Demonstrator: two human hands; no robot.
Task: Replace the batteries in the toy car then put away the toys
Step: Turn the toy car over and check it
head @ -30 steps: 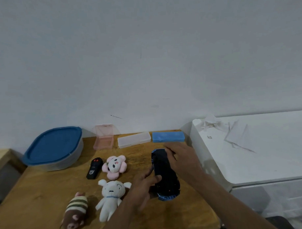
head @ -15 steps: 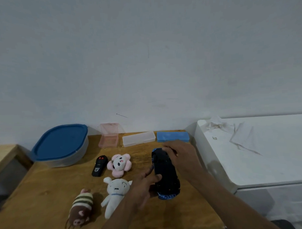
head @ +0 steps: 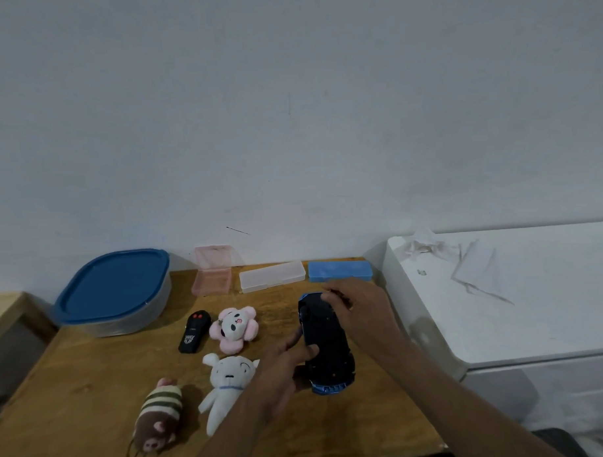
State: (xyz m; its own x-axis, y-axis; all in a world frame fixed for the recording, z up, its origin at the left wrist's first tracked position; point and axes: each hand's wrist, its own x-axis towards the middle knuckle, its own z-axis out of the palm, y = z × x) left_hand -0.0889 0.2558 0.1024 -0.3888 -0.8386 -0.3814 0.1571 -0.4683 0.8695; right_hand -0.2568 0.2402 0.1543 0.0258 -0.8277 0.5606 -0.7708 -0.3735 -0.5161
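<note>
A blue toy car (head: 326, 347) lies upside down on the wooden table (head: 76, 390), its black underside facing up. My right hand (head: 361, 315) grips the car's far end from the right side. My left hand (head: 284, 369) holds the car's near left side, with the thumb pressed on the black underside. To the left lie a black remote (head: 194, 331), a pink flower plush (head: 233, 328), a white plush (head: 227, 384) and a striped brown plush (head: 158, 418).
A large container with a blue lid (head: 114, 293) stands at the back left. Along the wall sit an open pink case (head: 213, 274), a clear case (head: 273, 280) and a blue case (head: 339, 270). A white cabinet (head: 518, 299) with crumpled paper borders the table's right edge.
The view has shifted slightly. Both hands stay on the upturned car in nearly the same place; my left thumb has moved a little on the underside.
</note>
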